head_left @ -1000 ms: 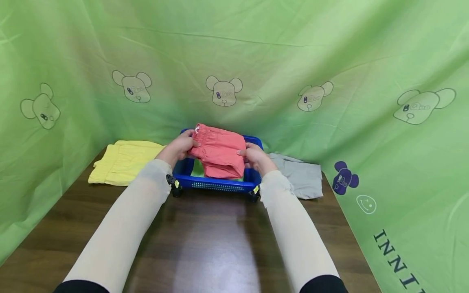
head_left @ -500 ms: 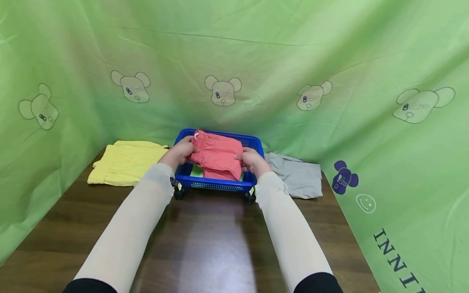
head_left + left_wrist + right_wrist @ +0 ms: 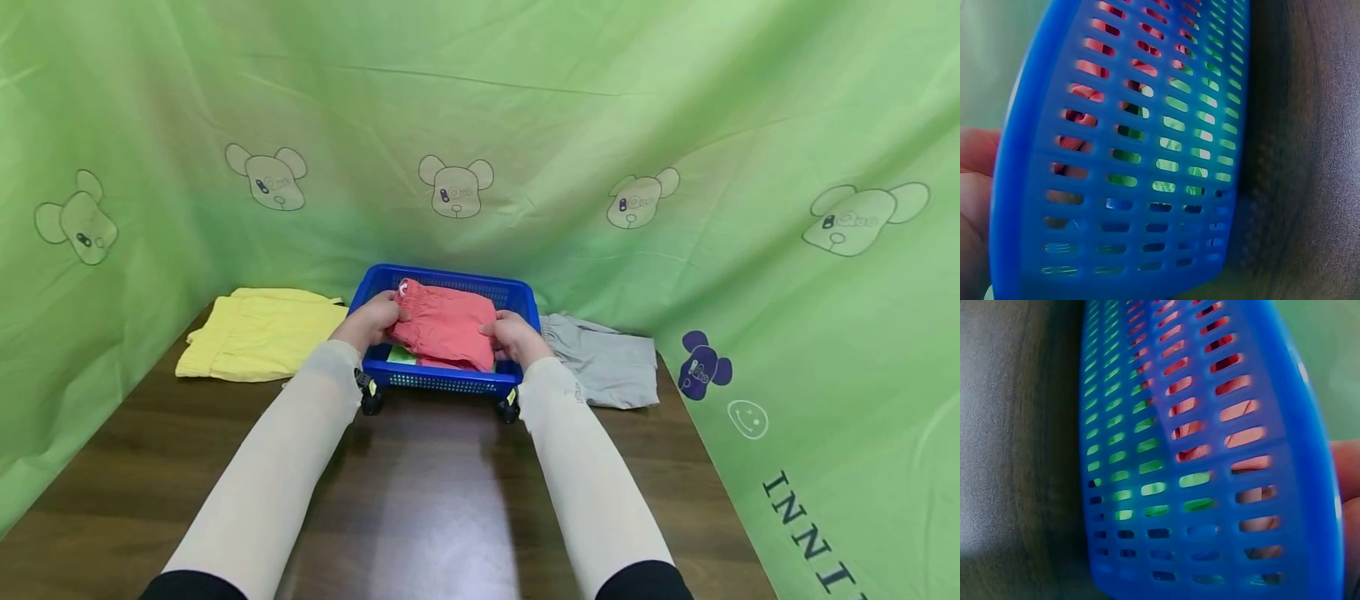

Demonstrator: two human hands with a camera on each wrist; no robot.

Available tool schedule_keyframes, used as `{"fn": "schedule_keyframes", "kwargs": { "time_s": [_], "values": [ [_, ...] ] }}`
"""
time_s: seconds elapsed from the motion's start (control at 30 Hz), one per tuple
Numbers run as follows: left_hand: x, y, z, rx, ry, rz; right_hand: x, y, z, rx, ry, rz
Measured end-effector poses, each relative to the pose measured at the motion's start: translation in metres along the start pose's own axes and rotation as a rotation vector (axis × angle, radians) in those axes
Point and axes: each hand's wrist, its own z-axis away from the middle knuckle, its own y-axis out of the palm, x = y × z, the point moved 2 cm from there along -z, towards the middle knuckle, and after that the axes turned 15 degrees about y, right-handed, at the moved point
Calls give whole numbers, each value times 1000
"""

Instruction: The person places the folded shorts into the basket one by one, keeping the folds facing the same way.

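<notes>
Folded coral-red shorts (image 3: 448,323) with a gathered waistband lie low within the blue plastic basket (image 3: 450,382) in the head view. My left hand (image 3: 372,322) pinches their waistband end, thumb on top. At the other end, my right hand (image 3: 519,337) holds the side edge, thumb above and the other fingers mostly hidden. Beneath the shorts shows a strip of green cloth (image 3: 401,356). Both wrist views look at the basket's slotted front wall (image 3: 1104,150); red fabric shows through the upper slots and green through the lower ones.
Folded yellow shorts (image 3: 262,335) lie left of the basket, and a folded grey garment (image 3: 611,367) lies to its right. All stand on a dark wooden tabletop (image 3: 435,500). A green printed curtain (image 3: 525,100) hangs close behind and at both sides.
Both hands have lowered the red shorts from above the basket's far rim down into it. More of the basket's back wall shows now, and less of the green cloth.
</notes>
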Motion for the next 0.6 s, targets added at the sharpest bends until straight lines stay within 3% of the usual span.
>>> {"fn": "schedule_keyframes", "kwargs": {
  "time_s": [0.43,0.6],
  "values": [
    [5,2,3,-31,-32,-37,-7,7,-6,-55,10,19],
    [4,2,4,-20,-32,-99,-8,8,-5,-69,14,41]
  ]
}}
